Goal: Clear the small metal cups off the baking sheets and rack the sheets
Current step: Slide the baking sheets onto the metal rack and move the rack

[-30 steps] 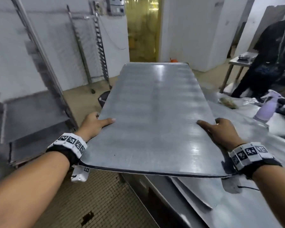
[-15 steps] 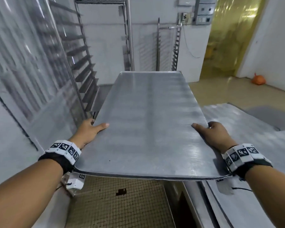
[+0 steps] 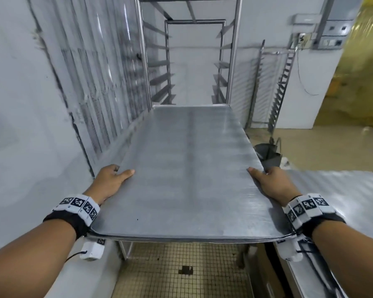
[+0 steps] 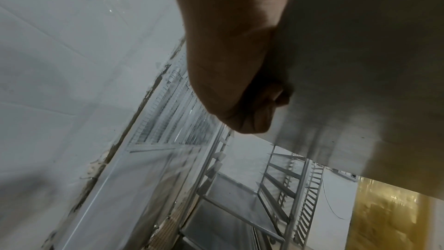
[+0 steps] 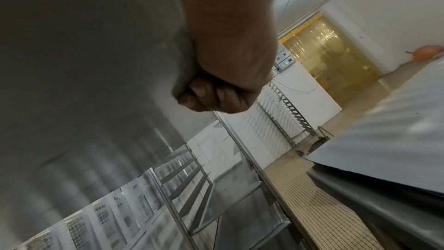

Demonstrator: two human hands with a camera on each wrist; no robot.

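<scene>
White walls and a tan tiled floor (image 3: 181, 276) frame the head view, with a tall steel rack (image 3: 190, 52) straight ahead. Level in front of the rack, a bare sheet (image 3: 187, 173) is carried lengthwise, its far edge at the rack's opening; whether it touches the runners is hidden by the sheet itself. Left hand (image 3: 110, 181) clamps the sheet's left edge, thumb on top, and right hand (image 3: 271, 183) clamps the right edge likewise; the other fingers are hidden below. Right of the sheet lies a steel table (image 3: 342, 190), cut off by the frame. Beyond the rack a 2nd rack (image 3: 278, 87) leans at the wall.

From the left wrist, the left hand (image 4: 235, 90) curls under the sheet (image 4: 360, 64)'s dim underside; the rack (image 4: 240, 206) below is blurred.

From the right wrist, the right hand (image 5: 225, 83) has its fingers (image 5: 199, 90) curled under the sheet (image 5: 84, 64); a yellow curtain (image 5: 329, 50) shows behind.
</scene>
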